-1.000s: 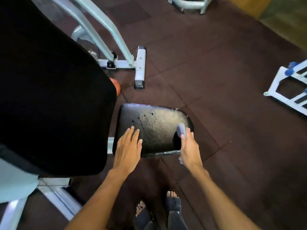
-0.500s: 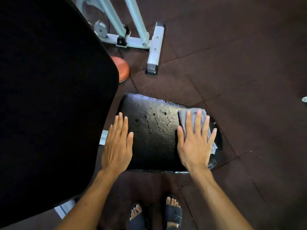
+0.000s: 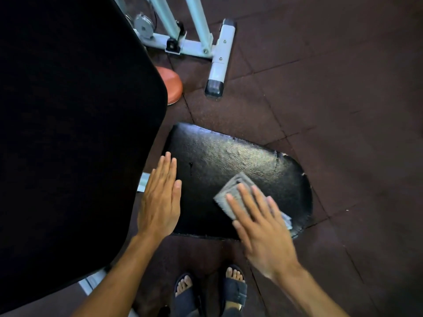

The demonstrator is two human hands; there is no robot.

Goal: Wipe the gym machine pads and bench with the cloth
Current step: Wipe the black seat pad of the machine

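on glossy black vinyl seat pad (image 3: 231, 161), right hand (image 3: 263, 227) is pressing flat, fingers spread, on folded grey cloth (image 3: 231, 193); left hand (image 3: 160, 202) is resting flat w/ fingers together; cloth could be snagging torn edge.

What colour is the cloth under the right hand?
Grey. The cloth lies folded on the black seat pad, pressed flat by the right hand, in the head view.

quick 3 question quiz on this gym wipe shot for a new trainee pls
1. True or false: the right hand presses the grey cloth flat on the black seat pad.
2. Where is the left hand? A) lying flat at the pad's left edge B) gripping the pale frame C) holding the cloth
3. Fill in: the round knob beside the big back pad is ____ coloured.

Key: 1 true; 2 A; 3 orange
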